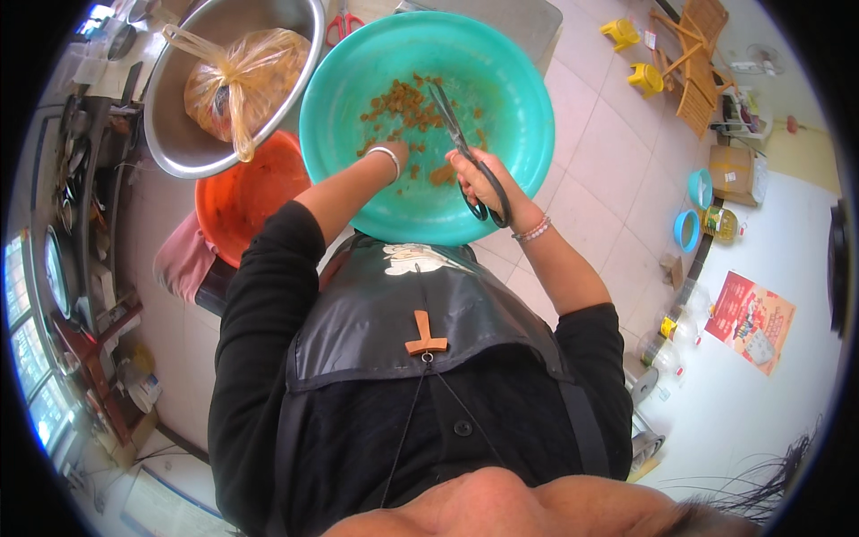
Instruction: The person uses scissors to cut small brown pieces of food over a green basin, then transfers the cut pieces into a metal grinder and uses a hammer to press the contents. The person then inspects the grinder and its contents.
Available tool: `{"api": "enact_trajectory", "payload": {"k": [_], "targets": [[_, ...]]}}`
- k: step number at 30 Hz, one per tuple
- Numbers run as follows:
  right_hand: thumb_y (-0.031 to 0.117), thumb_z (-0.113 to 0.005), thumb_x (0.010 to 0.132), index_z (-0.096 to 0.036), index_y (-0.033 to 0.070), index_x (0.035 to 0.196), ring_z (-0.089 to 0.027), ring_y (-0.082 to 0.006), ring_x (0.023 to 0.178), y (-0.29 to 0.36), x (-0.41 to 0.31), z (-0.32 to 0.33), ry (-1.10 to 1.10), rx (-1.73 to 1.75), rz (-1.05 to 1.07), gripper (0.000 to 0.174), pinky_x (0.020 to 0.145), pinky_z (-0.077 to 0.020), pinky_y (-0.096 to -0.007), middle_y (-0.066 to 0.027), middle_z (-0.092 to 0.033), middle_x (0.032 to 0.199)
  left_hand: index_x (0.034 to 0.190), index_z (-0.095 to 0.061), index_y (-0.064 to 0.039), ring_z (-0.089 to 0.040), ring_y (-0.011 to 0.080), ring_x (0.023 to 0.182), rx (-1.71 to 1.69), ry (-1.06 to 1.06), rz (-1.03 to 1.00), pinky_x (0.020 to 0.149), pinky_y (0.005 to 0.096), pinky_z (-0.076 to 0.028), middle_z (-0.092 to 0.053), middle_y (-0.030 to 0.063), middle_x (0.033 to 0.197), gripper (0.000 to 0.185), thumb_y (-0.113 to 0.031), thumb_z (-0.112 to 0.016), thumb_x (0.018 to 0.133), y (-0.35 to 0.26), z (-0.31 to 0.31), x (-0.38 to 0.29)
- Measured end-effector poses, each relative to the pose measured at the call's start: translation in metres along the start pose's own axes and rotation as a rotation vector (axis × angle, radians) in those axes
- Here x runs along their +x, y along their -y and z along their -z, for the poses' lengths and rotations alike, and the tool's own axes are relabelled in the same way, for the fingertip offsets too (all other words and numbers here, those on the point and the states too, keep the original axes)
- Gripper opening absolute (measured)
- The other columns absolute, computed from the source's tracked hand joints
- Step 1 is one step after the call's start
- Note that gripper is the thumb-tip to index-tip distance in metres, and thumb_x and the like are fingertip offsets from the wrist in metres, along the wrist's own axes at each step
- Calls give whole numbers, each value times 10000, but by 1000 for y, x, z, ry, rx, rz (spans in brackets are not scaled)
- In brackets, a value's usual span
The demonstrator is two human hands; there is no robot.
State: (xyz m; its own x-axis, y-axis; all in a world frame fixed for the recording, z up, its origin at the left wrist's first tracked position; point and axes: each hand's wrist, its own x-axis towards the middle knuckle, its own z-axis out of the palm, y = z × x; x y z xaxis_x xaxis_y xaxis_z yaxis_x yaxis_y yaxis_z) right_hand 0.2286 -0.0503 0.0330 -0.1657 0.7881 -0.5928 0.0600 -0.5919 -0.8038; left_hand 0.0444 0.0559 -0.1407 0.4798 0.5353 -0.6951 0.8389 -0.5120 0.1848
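Note:
A wide turquoise plastic basin (530, 74) lies in front of me, above my lap in the picture. Many small brown cut pieces (402, 101) are spread over its bottom, thickest toward the far middle. My right hand (478, 176) grips black-handled scissors (451, 117), whose metal blades point away from me over the pieces. A larger brown piece (443, 176) sits just left of that hand. Down inside the basin is my left hand (401, 149), below a silver bangle (388, 160); its fingers are hidden, so what it holds does not show.
At the far left, a steel bowl (161, 144) contains a tied plastic bag (268, 67). An orange basin (225, 194) stands partly beneath it. Red-handled scissors (343, 25) lie behind the turquoise basin. Yellow stools (645, 79) and a wooden folding chair (698, 74) stand right on the tiled floor (604, 154).

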Motion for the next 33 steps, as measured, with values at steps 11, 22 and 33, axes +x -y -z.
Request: {"api": "enact_trajectory", "payload": {"k": [11, 22, 33], "targets": [[449, -638, 892, -513, -24, 1191, -519, -143, 705, -27, 17, 1, 42, -354, 281, 574, 657, -461, -300, -60, -539, 763, 1127, -556, 3, -577, 191, 812, -2292, 95, -459, 673, 300, -473, -611, 121, 987, 260, -147, -545, 915, 19, 55, -102], [397, -613, 909, -618, -11, 1047, -597, -190, 708, -16, 15, -15, 67, -503, 197, 431, 652, -468, -349, -132, -635, 770, 1098, -556, 16, -506, 149, 707, -2079, 24, -306, 625, 270, -438, -592, 112, 920, 254, -167, -492, 935, 3, 42, -127], [452, -615, 901, -601, 7, 996, -534, -162, 689, -13, 14, -13, 141, -449, 207, 455, 638, -451, -328, -82, -574, 727, 944, -503, -107, -378, 142, 550, -2302, -71, -240, 470, 267, -308, -457, 49, 734, 196, -275, -400, 939, 4, 43, -130]]}}
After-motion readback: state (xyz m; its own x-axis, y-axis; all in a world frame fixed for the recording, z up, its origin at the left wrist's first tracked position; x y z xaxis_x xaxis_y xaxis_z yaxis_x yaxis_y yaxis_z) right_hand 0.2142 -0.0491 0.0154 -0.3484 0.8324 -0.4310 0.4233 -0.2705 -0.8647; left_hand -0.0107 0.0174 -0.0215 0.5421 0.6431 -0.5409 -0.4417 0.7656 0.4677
